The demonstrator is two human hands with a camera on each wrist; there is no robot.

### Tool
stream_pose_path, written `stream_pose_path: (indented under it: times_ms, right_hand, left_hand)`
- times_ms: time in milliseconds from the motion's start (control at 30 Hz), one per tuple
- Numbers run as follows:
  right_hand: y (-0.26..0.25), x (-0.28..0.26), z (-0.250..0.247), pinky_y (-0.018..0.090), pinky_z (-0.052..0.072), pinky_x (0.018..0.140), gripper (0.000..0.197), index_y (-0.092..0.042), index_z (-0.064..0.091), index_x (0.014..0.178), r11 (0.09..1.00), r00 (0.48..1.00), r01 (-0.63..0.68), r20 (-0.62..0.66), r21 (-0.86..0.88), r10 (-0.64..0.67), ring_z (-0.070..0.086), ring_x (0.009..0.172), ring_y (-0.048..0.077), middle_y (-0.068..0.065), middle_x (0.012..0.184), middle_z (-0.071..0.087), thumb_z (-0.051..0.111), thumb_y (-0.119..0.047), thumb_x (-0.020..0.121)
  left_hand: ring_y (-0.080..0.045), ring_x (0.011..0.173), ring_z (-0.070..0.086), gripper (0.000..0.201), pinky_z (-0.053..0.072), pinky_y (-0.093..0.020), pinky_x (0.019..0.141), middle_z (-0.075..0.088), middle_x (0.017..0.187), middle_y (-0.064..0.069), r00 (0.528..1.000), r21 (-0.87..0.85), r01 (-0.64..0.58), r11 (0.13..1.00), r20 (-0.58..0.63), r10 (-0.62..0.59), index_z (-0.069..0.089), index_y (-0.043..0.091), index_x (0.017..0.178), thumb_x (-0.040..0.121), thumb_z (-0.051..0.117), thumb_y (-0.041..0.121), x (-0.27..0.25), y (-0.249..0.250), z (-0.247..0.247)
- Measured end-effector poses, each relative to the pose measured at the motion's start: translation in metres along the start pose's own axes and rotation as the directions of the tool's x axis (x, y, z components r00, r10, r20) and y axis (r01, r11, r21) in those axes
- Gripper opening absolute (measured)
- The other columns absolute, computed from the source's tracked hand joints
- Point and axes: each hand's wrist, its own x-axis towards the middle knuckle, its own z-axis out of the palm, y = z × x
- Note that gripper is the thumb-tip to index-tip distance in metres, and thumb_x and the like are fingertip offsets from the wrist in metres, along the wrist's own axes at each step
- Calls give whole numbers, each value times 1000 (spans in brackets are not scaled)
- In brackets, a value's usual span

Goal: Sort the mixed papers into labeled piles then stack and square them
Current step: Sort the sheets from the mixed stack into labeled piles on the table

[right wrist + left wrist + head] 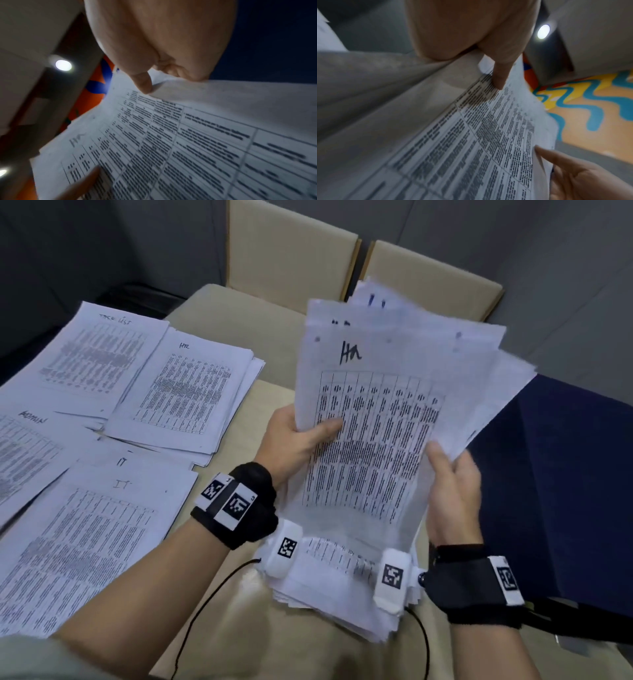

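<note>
Paper sheaf [383,419] upright; left hand [301,440], right hand [455,484] fingers pinching its edges.

I can't read the blurred table print on the fanned white paper sheets [376,440], and their lower ends are hidden behind my wrist cameras. The white handwritten-headed paper pile [24,453] at the beige table's [274,398] left edge is cut off by the frame.

Sorted piles [178,392] left of held sheaf [376,412] (table [267,405] beneath)
</note>
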Motion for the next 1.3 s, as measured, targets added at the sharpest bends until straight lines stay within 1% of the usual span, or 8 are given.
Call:
stream_pose_path:
  times_ms: [167, 300, 367, 500, 600, 833, 1133, 1300]
  right_hand:
    - [-19, -14, 0, 23, 51, 93, 25, -11, 57, 124, 959, 973, 221, -100, 179, -206, 63, 102, 5, -9, 107, 67, 57, -12, 99]
    - [33, -19, -9, 25, 50, 96, 41, -16, 54, 129, 994, 999, 25, -27, 106, -23, 63, 108, 0, -10, 116, 68, 70, -19, 91]
    - [62, -25, -12, 28, 48, 96, 45, -22, 56, 130, 995, 993, -103, 59, 12, 102, 62, 113, 6, -10, 119, 67, 73, -26, 88]
    - [73, -25, 0, 21, 50, 84, 25, -26, 61, 113, 987, 983, -163, 83, -13, 163, 65, 101, 5, -14, 104, 69, 71, -19, 91]
    - [72, -10, 7, 8, 47, 74, 32, -19, 56, 119, 993, 988, -120, 101, 13, 118, 63, 89, 0, -12, 97, 64, 70, -22, 91]
    - [125, 7, -2, 34, 47, 83, 31, -13, 55, 117, 895, 931, -350, 8, -277, 366, 60, 90, 21, -1, 100, 62, 68, -25, 92]
    - [156, 4, 4, 39, 46, 92, 26, -14, 60, 103, 674, 917, -376, -148, -636, 371, 58, 93, 24, 10, 109, 62, 75, -24, 84]
    - [152, 11, 6, 43, 46, 96, 41, -8, 63, 107, 564, 891, -441, -266, -699, 367, 59, 98, 32, 17, 114, 61, 84, -23, 75]
  left_hand:
    - [-20, 102, 70, 39, 58, -36, 86, 72, 110, -8, 988, -39, -154, 987, -14, 153, 63, 9, 116, 80, 77, 8, -3, 17, 8]
    - [-21, 108, 67, 69, 56, -43, 92, 68, 119, -7, 997, -15, 76, 997, 22, -75, 53, 12, 128, 69, 88, 22, -4, -35, 2]
    - [-20, 104, 69, 57, 55, -43, 93, 71, 115, -6, 979, 47, 195, 980, 49, -197, 59, 10, 124, 75, 84, 20, -11, -64, 3]
    - [-27, 65, 59, 29, 51, -40, 68, 65, 80, -16, 971, 203, 239, 950, -80, -227, 64, -5, 91, 90, 69, 24, -20, -85, 14]
    - [-16, 62, 44, 28, 40, -27, 57, 49, 69, -6, 962, 164, 244, 956, -169, -217, 56, 10, 74, 92, 67, 29, -14, -70, -4]
    - [-13, 59, 57, 16, 45, -14, 51, 62, 72, -1, 867, 253, 286, 924, -479, -137, 60, 14, 80, 93, 66, 21, 50, -30, -144]
    - [-20, 54, 48, 21, 39, -26, 50, 54, 68, -5, 753, 440, 604, 665, -589, -294, 62, 6, 112, 96, 61, 21, 164, -76, -295]
    - [-30, 73, 57, 34, 47, -34, 63, 60, 82, -14, 761, 698, 642, 317, -530, -374, 59, -6, 112, 92, 63, 22, 190, -104, -315]
